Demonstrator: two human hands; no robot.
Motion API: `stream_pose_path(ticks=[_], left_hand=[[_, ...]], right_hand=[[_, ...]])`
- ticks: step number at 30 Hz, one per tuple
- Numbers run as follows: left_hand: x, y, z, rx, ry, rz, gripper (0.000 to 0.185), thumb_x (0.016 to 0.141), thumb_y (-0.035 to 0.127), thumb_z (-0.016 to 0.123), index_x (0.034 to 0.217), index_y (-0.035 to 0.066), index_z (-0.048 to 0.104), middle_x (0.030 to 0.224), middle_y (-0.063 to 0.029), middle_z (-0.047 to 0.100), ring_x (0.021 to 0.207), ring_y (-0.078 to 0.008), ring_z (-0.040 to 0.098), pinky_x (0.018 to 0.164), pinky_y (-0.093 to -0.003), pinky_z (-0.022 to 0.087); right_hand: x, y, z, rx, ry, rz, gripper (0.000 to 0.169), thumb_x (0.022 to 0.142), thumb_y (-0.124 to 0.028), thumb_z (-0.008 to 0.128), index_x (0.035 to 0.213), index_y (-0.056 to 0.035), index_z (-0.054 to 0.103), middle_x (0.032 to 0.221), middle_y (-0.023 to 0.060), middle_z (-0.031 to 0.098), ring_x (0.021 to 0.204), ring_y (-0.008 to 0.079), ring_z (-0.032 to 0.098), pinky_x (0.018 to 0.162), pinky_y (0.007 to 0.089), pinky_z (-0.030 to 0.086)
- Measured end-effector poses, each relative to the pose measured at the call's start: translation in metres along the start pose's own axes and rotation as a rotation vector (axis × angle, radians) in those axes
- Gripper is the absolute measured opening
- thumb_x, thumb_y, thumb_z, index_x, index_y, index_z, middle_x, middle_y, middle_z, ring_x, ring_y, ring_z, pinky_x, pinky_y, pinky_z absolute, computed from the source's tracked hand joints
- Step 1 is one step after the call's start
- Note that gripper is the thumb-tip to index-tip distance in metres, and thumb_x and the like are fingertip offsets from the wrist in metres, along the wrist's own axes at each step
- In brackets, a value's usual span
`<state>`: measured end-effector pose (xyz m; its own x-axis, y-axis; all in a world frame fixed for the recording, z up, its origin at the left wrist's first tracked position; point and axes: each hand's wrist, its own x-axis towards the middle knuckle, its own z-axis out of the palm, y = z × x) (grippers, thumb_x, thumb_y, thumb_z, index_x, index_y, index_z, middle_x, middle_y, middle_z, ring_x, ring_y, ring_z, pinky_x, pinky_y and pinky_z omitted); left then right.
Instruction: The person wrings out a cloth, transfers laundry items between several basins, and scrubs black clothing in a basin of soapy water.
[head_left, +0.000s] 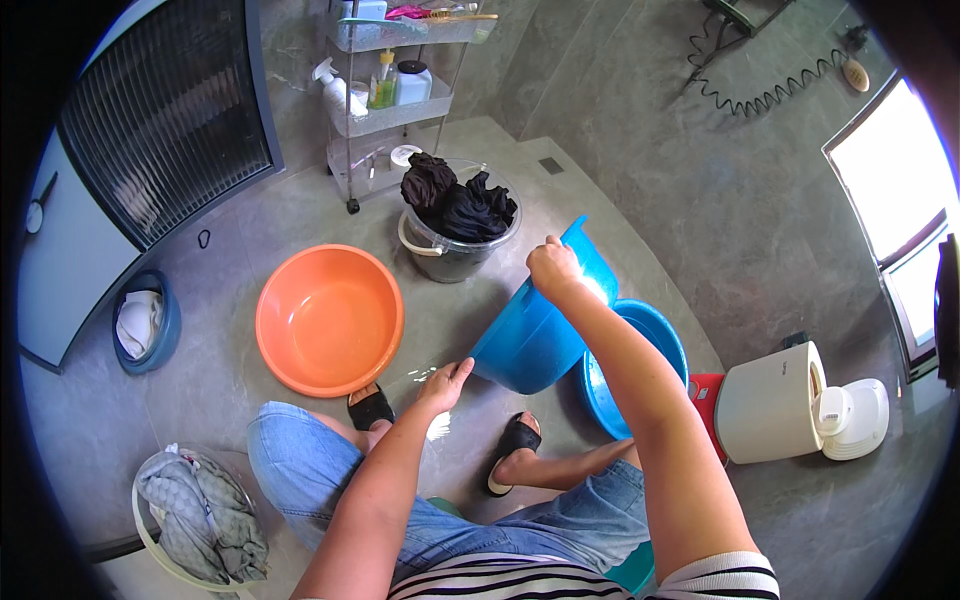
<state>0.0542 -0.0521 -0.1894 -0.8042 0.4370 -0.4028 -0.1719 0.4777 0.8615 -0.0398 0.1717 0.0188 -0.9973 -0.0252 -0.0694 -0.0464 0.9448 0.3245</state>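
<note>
Both of my hands grip the rim of a blue plastic basin, which is tipped on its side above the tiled floor. My left hand has the near, lower part of the rim, thumb on top. Farther up, my right hand is closed on the same rim. A second blue basin stands on the floor to the right, partly hidden by my right forearm and the tilted basin. To the left stands an orange plastic basin that looks empty. Just beyond, dark wet-looking clothes fill a clear bucket.
A wheeled shelf rack with bottles stands at the back. On the left are a small blue-grey tub with white cloth and a basket of grey laundry. At right lies a white and red appliance. My slippered feet flank a wet patch.
</note>
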Motion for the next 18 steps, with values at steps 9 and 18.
stream_pose_path(ticks=[9,18], left_hand=[[-0.009,0.014,-0.007,-0.049,-0.102,-0.116,0.086,0.086,0.078,0.025,0.13,0.009,0.055,0.128,-0.0204,0.056,0.123,-0.0379,0.049,0.102,-0.0444,0.038],[0.003,0.014,0.007,-0.107,0.163,-0.067,0.084,0.084,0.078,0.033,0.126,0.008,0.058,0.119,-0.021,0.061,0.115,-0.0369,0.055,0.097,-0.0434,0.042]], right_hand=[[0.002,-0.003,0.004,-0.012,0.041,0.014,0.013,0.074,-0.013,0.06,0.079,-0.0126,0.073,0.092,0.0058,0.069,0.105,0.0255,0.056,0.087,0.0435,0.049],[-0.006,0.015,-0.027,-0.032,0.031,-0.017,0.012,0.074,-0.009,0.06,0.076,-0.013,0.072,0.087,0.0071,0.068,0.095,0.0255,0.06,0.077,0.0375,0.053]])
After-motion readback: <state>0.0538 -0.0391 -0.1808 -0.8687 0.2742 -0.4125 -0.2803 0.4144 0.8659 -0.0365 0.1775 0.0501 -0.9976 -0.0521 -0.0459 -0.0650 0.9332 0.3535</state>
